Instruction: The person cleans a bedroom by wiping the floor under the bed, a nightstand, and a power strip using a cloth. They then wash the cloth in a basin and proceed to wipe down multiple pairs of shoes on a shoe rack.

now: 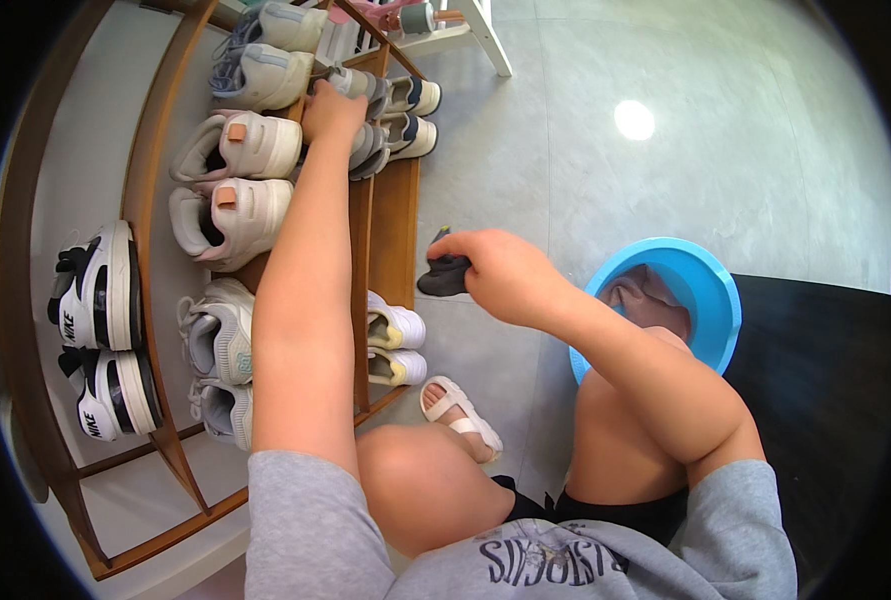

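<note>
My left hand point(334, 112) reaches into the wooden shoe rack point(394, 217), between pale sneakers and a pair of grey sneakers point(368, 146). Its fingertips are hidden behind the hand, so whether they grip anything cannot be made out. In front of the rack, my right hand point(501, 274) is closed on a bunched dark grey cloth point(445, 276), held above the floor. White sneakers with orange heel tabs point(261, 146) stand just below my left hand. Beside my right knee sits a blue plastic basin point(719, 300) holding a pinkish-brown cloth point(659, 300).
Black-and-white Nike sneakers point(107, 285) rest on the far tier at left. White-and-navy sneakers point(413, 135) and white sneakers with yellow linings point(400, 330) occupy the near tier. A white stool-like frame point(483, 37) stands at the top. My sandalled foot point(464, 416) is beside the rack.
</note>
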Action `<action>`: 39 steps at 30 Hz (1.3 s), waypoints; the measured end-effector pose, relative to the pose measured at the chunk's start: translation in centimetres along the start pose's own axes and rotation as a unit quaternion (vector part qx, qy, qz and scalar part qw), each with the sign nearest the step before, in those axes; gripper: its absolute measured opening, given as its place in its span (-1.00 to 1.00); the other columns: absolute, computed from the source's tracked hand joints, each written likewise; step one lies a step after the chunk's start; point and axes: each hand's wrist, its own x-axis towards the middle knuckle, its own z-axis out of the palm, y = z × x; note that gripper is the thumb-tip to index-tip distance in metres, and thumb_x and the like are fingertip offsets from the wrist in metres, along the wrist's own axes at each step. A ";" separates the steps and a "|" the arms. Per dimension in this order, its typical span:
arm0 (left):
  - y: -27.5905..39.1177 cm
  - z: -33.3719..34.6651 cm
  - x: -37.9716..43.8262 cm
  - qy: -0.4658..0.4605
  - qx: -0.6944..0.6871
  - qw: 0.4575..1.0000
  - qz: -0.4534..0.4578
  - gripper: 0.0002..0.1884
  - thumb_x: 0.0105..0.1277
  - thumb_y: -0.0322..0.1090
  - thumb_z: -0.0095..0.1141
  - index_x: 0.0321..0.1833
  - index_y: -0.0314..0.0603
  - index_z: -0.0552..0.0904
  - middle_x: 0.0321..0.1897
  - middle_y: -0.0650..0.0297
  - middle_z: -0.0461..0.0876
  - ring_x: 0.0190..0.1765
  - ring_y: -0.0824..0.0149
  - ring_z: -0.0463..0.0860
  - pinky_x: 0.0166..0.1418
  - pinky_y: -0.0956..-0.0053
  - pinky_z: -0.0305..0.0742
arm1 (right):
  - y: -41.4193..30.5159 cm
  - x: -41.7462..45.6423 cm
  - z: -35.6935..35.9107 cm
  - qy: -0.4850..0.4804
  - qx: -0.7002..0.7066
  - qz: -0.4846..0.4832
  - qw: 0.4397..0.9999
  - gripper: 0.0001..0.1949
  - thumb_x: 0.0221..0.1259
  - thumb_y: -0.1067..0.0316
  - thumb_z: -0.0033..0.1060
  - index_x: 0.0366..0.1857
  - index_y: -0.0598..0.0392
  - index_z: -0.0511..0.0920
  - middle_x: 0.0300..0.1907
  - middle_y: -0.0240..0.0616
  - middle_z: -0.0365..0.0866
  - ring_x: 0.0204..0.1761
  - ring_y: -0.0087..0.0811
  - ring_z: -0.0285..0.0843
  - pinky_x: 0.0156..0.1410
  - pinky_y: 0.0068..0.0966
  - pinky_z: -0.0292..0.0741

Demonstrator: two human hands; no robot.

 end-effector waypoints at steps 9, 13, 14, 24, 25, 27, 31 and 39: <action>-4.8 2.7 3.3 -0.010 -0.062 0.996 0.060 -0.48 0.36 -0.01 0.31 0.25 -0.21 0.64 0.24 -0.09 0.69 0.29 -0.18 0.65 0.33 0.00 0.54 | 0.1 0.2 0.8 0.004 0.011 -0.026 1.000 -0.56 0.23 0.60 -0.06 0.12 0.07 0.73 0.00 0.01 0.79 0.07 0.04 0.72 0.18 -0.15 0.62; -5.6 2.4 1.7 -0.045 -0.132 0.989 0.048 -0.33 0.25 0.10 0.40 0.27 -0.26 0.65 0.23 -0.15 0.70 0.29 -0.18 0.65 0.34 0.05 0.53 | 0.7 1.1 1.2 0.007 0.028 -0.047 0.998 -0.57 0.22 0.59 -0.04 0.09 0.08 0.74 -0.01 0.00 0.79 0.05 0.00 0.74 0.17 -0.18 0.62; -6.7 2.2 1.2 -0.017 -0.154 0.986 0.059 -0.34 0.23 0.06 0.44 0.24 -0.31 0.67 0.18 -0.16 0.72 0.25 -0.18 0.68 0.31 0.06 0.55 | 0.7 1.5 1.7 0.004 0.036 -0.056 0.998 -0.57 0.22 0.59 -0.03 0.08 0.08 0.75 -0.02 0.00 0.80 0.04 -0.02 0.74 0.16 -0.19 0.62; -7.7 -1.7 -14.4 -0.001 -0.121 0.987 0.103 -0.55 0.30 -0.09 0.43 0.03 -0.33 0.65 -0.02 -0.14 0.71 0.07 -0.23 0.67 0.13 0.00 0.56 | 4.9 7.2 4.6 0.040 0.107 0.001 0.993 -0.64 0.20 0.55 0.06 0.00 0.09 0.79 -0.10 -0.03 0.83 -0.05 -0.08 0.78 0.10 -0.25 0.64; -8.2 -2.0 -16.4 -0.012 -0.115 0.988 0.104 -0.58 0.32 -0.13 0.42 0.03 -0.34 0.64 -0.03 -0.13 0.70 0.05 -0.23 0.67 0.12 0.03 0.56 | 5.1 7.5 4.7 0.032 0.127 0.019 0.991 -0.67 0.20 0.52 0.11 -0.03 0.10 0.80 -0.08 -0.01 0.83 0.00 -0.04 0.79 0.14 -0.23 0.64; -9.4 -3.8 -20.4 -0.028 -0.140 0.985 0.098 -0.63 0.34 -0.16 0.39 -0.03 -0.33 0.62 -0.06 -0.07 0.66 0.03 -0.22 0.64 0.07 0.01 0.54 | 5.4 8.6 5.5 0.059 0.131 0.029 0.989 -0.64 0.19 0.55 0.07 0.00 0.11 0.79 -0.13 -0.03 0.82 -0.15 -0.16 0.76 -0.03 -0.30 0.62; -11.1 -6.5 -26.4 -0.062 -0.162 0.983 0.055 -0.64 0.36 -0.19 0.39 -0.05 -0.35 0.59 -0.05 -0.05 0.64 0.02 -0.21 0.64 0.07 0.06 0.54 | 7.7 11.4 7.4 0.109 0.165 0.045 0.979 -0.59 0.19 0.63 -0.02 0.02 0.15 0.78 -0.22 -0.16 0.81 -0.37 -0.36 0.71 -0.32 -0.41 0.59; -15.1 -8.2 -35.2 -0.109 -0.072 0.990 -0.049 -0.61 0.41 -0.20 0.36 0.01 -0.42 0.54 0.01 -0.11 0.60 0.03 -0.29 0.61 0.06 0.00 0.53 | 6.9 12.3 9.0 0.051 0.191 0.117 0.973 -0.60 0.25 0.63 -0.04 0.06 0.17 0.76 -0.19 -0.17 0.81 -0.31 -0.38 0.75 -0.28 -0.44 0.61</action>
